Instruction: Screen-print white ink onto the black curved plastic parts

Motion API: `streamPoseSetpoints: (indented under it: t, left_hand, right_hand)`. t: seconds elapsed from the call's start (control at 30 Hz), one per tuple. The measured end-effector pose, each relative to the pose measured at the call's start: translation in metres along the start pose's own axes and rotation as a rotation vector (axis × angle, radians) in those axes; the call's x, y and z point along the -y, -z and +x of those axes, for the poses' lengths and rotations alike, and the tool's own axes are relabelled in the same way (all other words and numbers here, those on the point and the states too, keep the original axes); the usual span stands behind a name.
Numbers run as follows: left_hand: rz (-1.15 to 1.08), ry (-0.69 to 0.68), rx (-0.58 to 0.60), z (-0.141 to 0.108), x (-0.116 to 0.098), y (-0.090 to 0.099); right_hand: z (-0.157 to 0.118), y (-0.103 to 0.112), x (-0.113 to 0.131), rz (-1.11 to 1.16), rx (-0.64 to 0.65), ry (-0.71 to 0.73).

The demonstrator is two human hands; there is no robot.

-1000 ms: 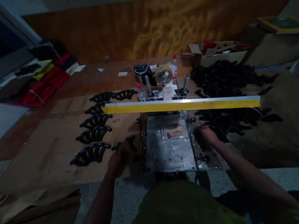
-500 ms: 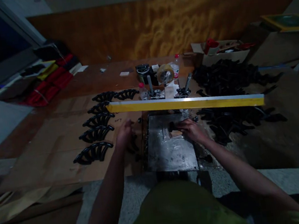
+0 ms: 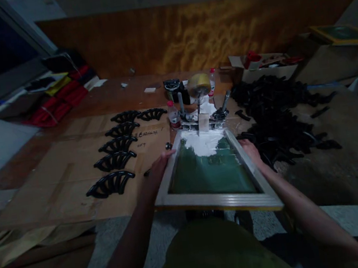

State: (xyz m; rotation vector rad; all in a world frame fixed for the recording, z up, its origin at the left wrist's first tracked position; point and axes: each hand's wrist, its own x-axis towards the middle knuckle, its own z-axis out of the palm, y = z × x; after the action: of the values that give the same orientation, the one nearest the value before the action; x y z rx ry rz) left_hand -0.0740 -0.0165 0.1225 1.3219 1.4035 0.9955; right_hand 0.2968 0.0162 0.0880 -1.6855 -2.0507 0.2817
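A screen-printing frame lies lowered over the metal plate, which it hides. Its mesh is green, with a white patch of ink at the far end. My left hand grips the frame's left side rail, the thumb near its top. On the opposite rail, my right hand is closed around the edge, its fingers partly hidden. Behind the frame, a clamp stand with two upright metal handles holds its far end. A squeegee with a pale handle leans at that end.
Rows of black curved, ribbed pieces lie on cardboard at left. To the right is a heap of black parts. Bottles with red caps, a tape roll and a dark tub stand behind the stand.
The frame has swung down from its raised, edge-on position to cover the plate. My right hand has left the black piece on the plate, and both hands have taken hold of the frame's sides.
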Motion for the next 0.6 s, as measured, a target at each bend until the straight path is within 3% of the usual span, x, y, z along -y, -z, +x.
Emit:
streamPoseSetpoints:
  t: [0.07,0.17,0.23,0.3,0.37,0.43,0.6]
  left_hand:
    - [0.050,0.077,0.044,-0.011,0.022,-0.004]
    - [0.047,0.157,0.068,-0.011,0.050,-0.016]
    - [0.040,0.169,0.088,-0.006,0.062,-0.023]
    - [0.022,0.171,0.102,-0.003,0.068,-0.027]
    - [-0.008,0.178,0.109,-0.002,0.071,-0.028]
    - [-0.045,0.179,0.112,-0.003,0.071,-0.028]
    - [-0.099,0.198,0.084,-0.006,0.071,-0.031]
  right_hand:
    - [0.021,0.013,0.001,-0.070,-0.118,-0.004]
    - [0.063,0.011,0.029,-0.159,-0.187,0.154]
    - [0.088,0.000,0.056,-0.214,-0.067,0.240]
    - [0.102,-0.013,0.078,-0.293,0.118,0.227]
    - [0.101,-0.024,0.089,-0.349,0.256,0.185]
    - [0.085,-0.029,0.090,-0.359,0.311,0.218]
    - [0.029,-0.017,0.078,-0.261,0.424,0.547]
